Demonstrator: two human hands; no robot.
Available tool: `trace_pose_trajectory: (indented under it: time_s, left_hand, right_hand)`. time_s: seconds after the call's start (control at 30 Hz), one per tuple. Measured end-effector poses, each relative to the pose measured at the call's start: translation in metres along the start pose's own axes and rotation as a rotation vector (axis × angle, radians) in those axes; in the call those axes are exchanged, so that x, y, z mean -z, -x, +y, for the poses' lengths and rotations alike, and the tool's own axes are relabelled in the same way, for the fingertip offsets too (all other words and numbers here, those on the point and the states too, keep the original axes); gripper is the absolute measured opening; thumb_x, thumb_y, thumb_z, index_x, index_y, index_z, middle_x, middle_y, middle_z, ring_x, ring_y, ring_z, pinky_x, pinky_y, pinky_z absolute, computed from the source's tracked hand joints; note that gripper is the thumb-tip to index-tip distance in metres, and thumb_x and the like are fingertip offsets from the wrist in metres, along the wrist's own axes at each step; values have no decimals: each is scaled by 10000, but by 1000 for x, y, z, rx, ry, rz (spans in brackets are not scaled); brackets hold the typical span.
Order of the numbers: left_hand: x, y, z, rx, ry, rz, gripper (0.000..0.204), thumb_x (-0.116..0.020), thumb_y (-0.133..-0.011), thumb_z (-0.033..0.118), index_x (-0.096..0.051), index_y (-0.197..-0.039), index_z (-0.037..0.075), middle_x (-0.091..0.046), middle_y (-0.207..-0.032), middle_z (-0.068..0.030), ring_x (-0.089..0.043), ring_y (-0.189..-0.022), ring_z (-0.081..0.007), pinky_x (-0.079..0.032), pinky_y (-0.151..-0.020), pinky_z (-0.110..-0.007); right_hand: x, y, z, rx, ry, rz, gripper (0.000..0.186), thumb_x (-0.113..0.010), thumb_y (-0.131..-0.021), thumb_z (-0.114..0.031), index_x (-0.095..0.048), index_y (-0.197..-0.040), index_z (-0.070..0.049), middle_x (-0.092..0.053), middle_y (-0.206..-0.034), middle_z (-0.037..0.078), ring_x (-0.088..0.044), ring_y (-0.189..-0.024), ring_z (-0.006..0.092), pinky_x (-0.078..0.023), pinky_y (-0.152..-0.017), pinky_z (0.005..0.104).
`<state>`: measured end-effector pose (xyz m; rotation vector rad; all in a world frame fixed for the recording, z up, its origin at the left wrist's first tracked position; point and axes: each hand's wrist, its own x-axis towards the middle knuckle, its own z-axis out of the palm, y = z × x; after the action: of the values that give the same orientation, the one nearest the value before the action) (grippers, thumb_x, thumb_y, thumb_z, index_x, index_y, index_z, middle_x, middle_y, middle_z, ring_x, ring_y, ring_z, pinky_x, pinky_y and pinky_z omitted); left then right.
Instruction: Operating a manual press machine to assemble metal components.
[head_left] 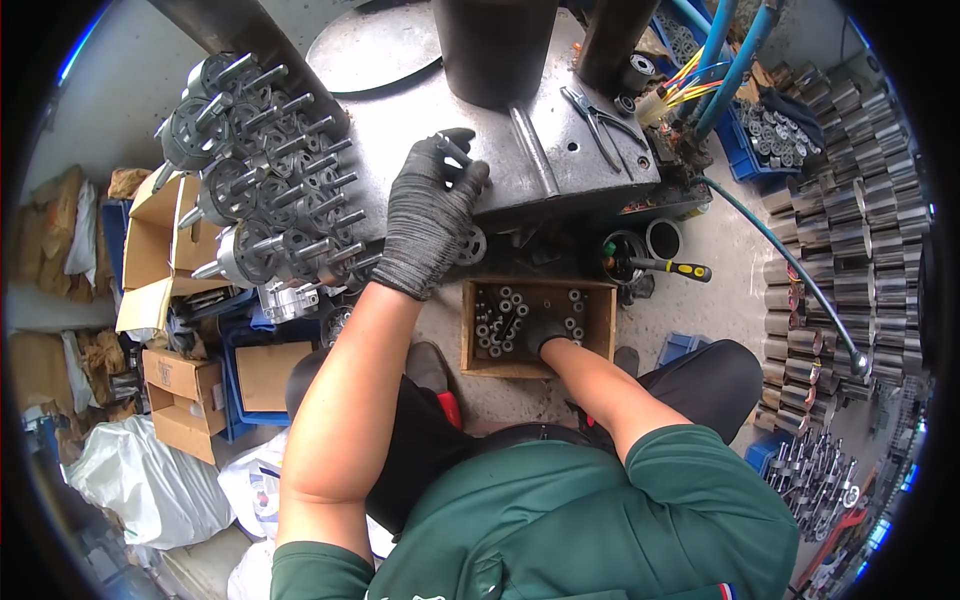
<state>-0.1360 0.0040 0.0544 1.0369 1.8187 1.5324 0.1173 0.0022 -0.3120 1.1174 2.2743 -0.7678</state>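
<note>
My left hand (pixel 428 205), in a grey knit glove, is raised over the front edge of the metal machine table (pixel 400 125). Its thumb and fingers close round a short metal pin (pixel 453 150). Lower down, my right hand (pixel 543 331), in a dark glove, reaches into a wooden box (pixel 484 370). Small ring-ended metal parts (pixel 506 305) lie in that box around the hand. The right fingers are lost in the dark of the box. Left of my left hand, round metal assemblies with shafts (pixel 240 180) are stacked at the table's edge.
Pliers (pixel 597 125) and a metal rod (pixel 534 150) lie on the machine table beside a thick column (pixel 495 50). A yellow-and-black screwdriver (pixel 680 268) sticks out of a can. Metal cylinders (pixel 850 230) are stacked at the right. Cardboard boxes (pixel 180 385) stand at the left.
</note>
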Motion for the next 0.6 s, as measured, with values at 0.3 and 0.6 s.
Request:
trace_pose_trajectory:
  time_s: [0.3,0.6]
  left_hand:
    - [-6,14,13,-41,-108,-39,230,-603,-1076,176,-593,-1248,24,-727,-1001,-108,-674,-933,-173,-553,-854,-324]
    - [-40,95,39,287,661,-565,423,-686,-992,203,-525,-1343,30,-686,-1177,-96,-673,-1137,-198,-583,-967,-358]
  right_hand:
    - [62,14,3,322,230,-138,355,-575,-946,-272,-771,-1122,-34,-738,-1182,233,-706,-1120,394,-556,-962,468]
    - [302,174,-28,373,-1236,17,425,-630,-938,-45,-610,-1362,-34,-732,-1188,160,-748,-1001,249,-611,-854,331]
